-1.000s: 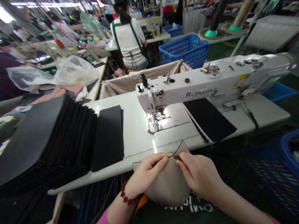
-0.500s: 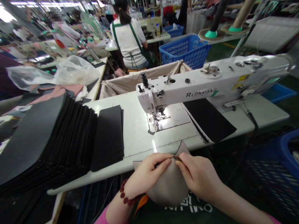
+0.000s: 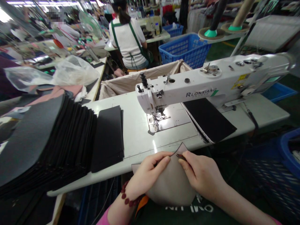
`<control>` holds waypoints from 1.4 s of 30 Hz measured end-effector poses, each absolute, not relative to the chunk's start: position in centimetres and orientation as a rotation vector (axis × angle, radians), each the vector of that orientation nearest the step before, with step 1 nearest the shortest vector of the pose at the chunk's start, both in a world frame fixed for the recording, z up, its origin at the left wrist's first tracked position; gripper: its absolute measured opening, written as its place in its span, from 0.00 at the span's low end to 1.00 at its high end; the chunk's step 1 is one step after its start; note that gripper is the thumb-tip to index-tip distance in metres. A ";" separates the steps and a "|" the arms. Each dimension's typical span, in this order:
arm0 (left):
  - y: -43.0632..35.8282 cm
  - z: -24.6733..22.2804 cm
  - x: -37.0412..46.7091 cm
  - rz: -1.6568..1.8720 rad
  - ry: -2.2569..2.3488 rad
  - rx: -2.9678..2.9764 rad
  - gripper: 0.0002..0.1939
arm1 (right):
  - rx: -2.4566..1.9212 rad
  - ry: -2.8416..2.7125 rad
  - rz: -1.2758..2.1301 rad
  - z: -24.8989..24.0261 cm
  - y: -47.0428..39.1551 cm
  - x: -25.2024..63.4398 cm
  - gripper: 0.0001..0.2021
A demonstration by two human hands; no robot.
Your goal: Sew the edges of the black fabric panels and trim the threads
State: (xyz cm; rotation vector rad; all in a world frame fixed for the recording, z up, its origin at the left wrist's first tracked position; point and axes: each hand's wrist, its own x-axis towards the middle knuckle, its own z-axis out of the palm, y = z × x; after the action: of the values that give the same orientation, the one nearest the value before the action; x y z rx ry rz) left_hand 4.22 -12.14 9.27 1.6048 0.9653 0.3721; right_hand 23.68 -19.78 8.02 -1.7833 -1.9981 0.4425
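Left hand (image 3: pixel 148 173) pinching grey panel (image 3: pixel 173 186) by near bench (image 3: pixel 134 134) edge; right hand (image 3: pixel 203 171) gripping small dark tool (image 3: pixel 180 157) between fingers (image 3: pixel 187 169).

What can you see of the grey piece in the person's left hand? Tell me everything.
The grey piece is a thin, flexible sheet, perhaps leather or fabric, with a plain pale face and narrow dark edge. It is bent: one corner points up toward the sewing machine, another shows left of the left hand, and the lower part curves in front of dark lettered cloth. The left hand pinches its upper edge; the right hand holds a small dark tool beside it, contact unclear.
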 end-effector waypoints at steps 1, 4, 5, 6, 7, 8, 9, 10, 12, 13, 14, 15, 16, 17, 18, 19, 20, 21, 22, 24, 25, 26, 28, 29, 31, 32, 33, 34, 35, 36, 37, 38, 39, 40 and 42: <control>-12.2 9.2 4.3 0.373 0.972 1.604 0.15 | -1.783 -1.998 0.437 8.1 -19.8 23.6 0.10; -12.2 9.1 4.3 0.374 0.984 1.604 0.15 | -1.774 -2.000 0.419 8.1 -19.7 23.6 0.10; -12.2 9.1 4.4 0.376 0.983 1.604 0.15 | -1.772 -1.999 0.413 8.0 -19.7 23.6 0.10; -12.3 9.1 4.4 0.379 0.981 1.603 0.15 | -1.771 -1.999 0.409 8.0 -19.6 23.6 0.10; -12.3 9.2 4.3 0.382 0.977 1.603 0.15 | -1.771 -1.998 0.405 8.0 -19.6 23.6 0.10; -12.3 9.2 4.3 0.384 0.974 1.603 0.15 | -1.771 -1.997 0.403 7.9 -19.6 23.6 0.10; -12.3 9.2 4.3 0.386 0.972 1.602 0.15 | -1.773 -1.996 0.402 7.9 -19.6 23.5 0.10; -12.3 9.1 4.3 0.386 0.969 1.602 0.15 | -1.774 -1.996 0.402 7.8 -19.6 23.5 0.10; -12.3 9.1 4.3 0.383 0.965 1.599 0.15 | -1.779 -1.997 0.412 7.8 -19.6 23.5 0.10; -12.3 9.1 4.3 0.383 0.964 1.596 0.15 | -1.781 -1.995 0.419 7.8 -19.6 23.5 0.10; -12.2 9.0 4.3 0.383 0.962 1.594 0.15 | -1.781 -1.988 0.429 7.8 -19.7 23.4 0.10; -12.2 9.0 4.3 0.379 0.958 1.590 0.15 | -1.776 -1.975 0.447 7.8 -19.7 23.4 0.10; -12.2 9.0 4.3 0.373 0.952 1.587 0.16 | -1.761 -1.958 0.476 7.8 -19.8 23.3 0.10; -12.2 9.0 4.3 0.366 0.944 1.585 0.16 | -1.742 -1.934 0.514 7.8 -19.8 23.3 0.10; -12.2 9.1 4.3 0.358 0.935 1.584 0.16 | -1.720 -1.909 0.557 7.7 -19.9 23.2 0.10; -12.2 9.1 4.4 0.350 0.928 1.586 0.16 | -1.700 -1.887 0.594 7.7 -19.9 23.2 0.09; -12.2 9.1 4.4 0.347 0.923 1.593 0.16 | -1.689 -1.874 0.619 7.7 -20.0 23.2 0.09; -12.2 9.2 4.4 0.349 0.922 1.604 0.16 | -1.688 -1.872 0.625 7.7 -20.0 23.1 0.09; -12.2 9.2 4.4 0.353 0.924 1.621 0.16 | -1.697 -1.882 0.612 7.7 -20.0 23.1 0.10; -12.2 9.4 4.4 0.353 0.926 1.664 0.15 | -1.721 -1.925 0.552 7.8 -19.9 23.1 0.10; -12.1 9.5 4.3 0.348 0.925 1.689 0.15 | -1.732 -1.949 0.515 7.8 -19.9 23.1 0.10; -12.0 9.6 4.2 0.342 0.922 1.715 0.15 | -1.738 -1.971 0.475 7.9 -19.8 23.1 0.11; -11.9 9.8 4.0 0.329 0.903 1.771 0.14 | -1.735 -2.010 0.402 7.9 -19.7 23.0 0.11; -11.8 10.0 4.0 0.319 0.890 1.796 0.14 | -1.727 -2.026 0.369 7.9 -19.7 23.0 0.11; -11.8 10.1 3.8 0.296 0.867 1.824 0.13 | -1.708 -2.044 0.333 7.9 -19.7 22.9 0.11; -11.9 10.1 3.8 0.292 0.866 1.824 0.13 | -1.701 -2.043 0.330 7.8 -19.8 22.9 0.11; -11.9 10.0 3.8 0.296 0.877 1.815 0.13 | -1.698 -2.037 0.339 7.8 -19.8 23.0 0.11; -12.0 9.9 3.7 0.309 0.895 1.799 0.13 | -1.699 -2.028 0.357 7.8 -19.8 23.0 0.12; -12.1 9.8 3.7 0.327 0.916 1.781 0.13 | -1.707 -2.016 0.382 7.8 -19.9 23.1 0.11; -12.1 9.7 3.6 0.342 0.933 1.761 0.13 | -1.717 -2.006 0.408 7.8 -19.9 23.2 0.11; -12.2 9.6 3.6 0.351 0.944 1.744 0.13 | -1.728 -1.997 0.432 7.8 -19.9 23.4 0.11; -12.2 9.5 3.6 0.352 0.948 1.729 0.13 | -1.741 -1.990 0.452 7.8 -19.9 23.5 0.11; -12.2 9.4 3.6 0.349 0.948 1.717 0.12 | -1.749 -1.987 0.468 7.8 -19.9 23.5 0.11; -12.1 9.4 3.6 0.345 0.946 1.708 0.12 | -1.757 -1.985 0.477 7.8 -20.0 23.6 0.11; -12.0 9.4 3.7 0.340 0.943 1.690 0.12 | -1.767 -1.988 0.488 7.8 -20.0 23.6 0.11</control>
State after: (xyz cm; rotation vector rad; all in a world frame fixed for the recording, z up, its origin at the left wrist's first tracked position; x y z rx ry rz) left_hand 3.72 -12.01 9.42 1.6898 0.9428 0.3404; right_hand 23.64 -20.05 7.84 -1.7672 -1.9877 0.4879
